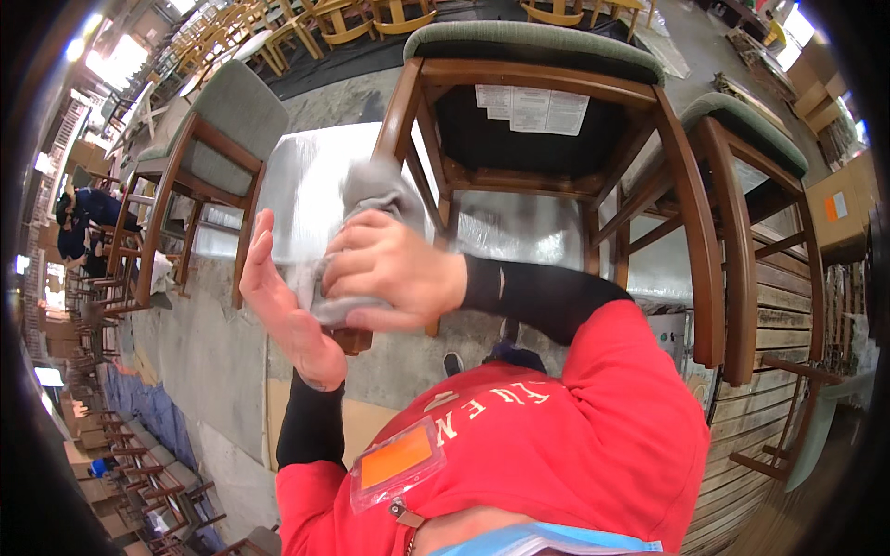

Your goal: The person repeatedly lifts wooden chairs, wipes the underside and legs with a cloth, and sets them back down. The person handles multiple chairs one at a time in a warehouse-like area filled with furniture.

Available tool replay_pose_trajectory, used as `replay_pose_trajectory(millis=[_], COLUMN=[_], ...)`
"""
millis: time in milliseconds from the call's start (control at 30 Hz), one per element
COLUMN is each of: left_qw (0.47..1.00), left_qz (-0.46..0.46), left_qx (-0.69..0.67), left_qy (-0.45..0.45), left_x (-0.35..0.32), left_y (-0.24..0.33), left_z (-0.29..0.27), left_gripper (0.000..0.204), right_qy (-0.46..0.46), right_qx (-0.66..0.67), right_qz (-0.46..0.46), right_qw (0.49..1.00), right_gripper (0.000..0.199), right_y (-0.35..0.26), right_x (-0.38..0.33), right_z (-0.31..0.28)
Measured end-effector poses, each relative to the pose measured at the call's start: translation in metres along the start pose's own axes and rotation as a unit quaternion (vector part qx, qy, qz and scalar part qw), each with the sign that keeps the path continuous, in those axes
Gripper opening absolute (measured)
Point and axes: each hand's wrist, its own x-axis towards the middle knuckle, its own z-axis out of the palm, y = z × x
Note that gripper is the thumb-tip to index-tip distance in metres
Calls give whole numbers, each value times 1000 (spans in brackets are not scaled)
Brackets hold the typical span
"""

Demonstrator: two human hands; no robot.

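Before me is the middle chair (528, 153), right of it a second chair (731, 232), left a third chair (236, 111); in my right hand (399, 273), a cloth (362, 188).

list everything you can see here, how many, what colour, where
cloth: one, grey, left of centre, partly blurred
tipped chair: one, brown and grey-green, upper centre
labels: several, white, under its seat
left chair: one, brown and grey, upper left
right chair: one, brown and grey-green, upper right
pale chairs: many, yellowish, top background
cardboard box: at least one, brown, right edge
slats: many, brown, lower right
sheet: one, blue, lower left
badge: one, orange, on the shirt
shirt: one, red, lower centre
left grip: one, bare, open beside the cloth
right grip: one, bare, closed on the cloth
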Motion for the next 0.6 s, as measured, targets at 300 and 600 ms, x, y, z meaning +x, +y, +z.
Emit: replay_pose_trajectory(millis=[300, 600], left_qw=[989, 976], left_qz=[58, 209], left_qx=[38, -40], left_qy=[-131, -38], left_x=[21, 0], left_y=[-3, -17], left_z=[25, -13], left_gripper=[92, 97], right_qy=[-102, 263], right_qx=[-419, 83], right_qz=[192, 254], right_qw=[882, 927], right_gripper=[39, 58], right_y=[172, -164], right_x=[8, -35], right_z=[-102, 61])
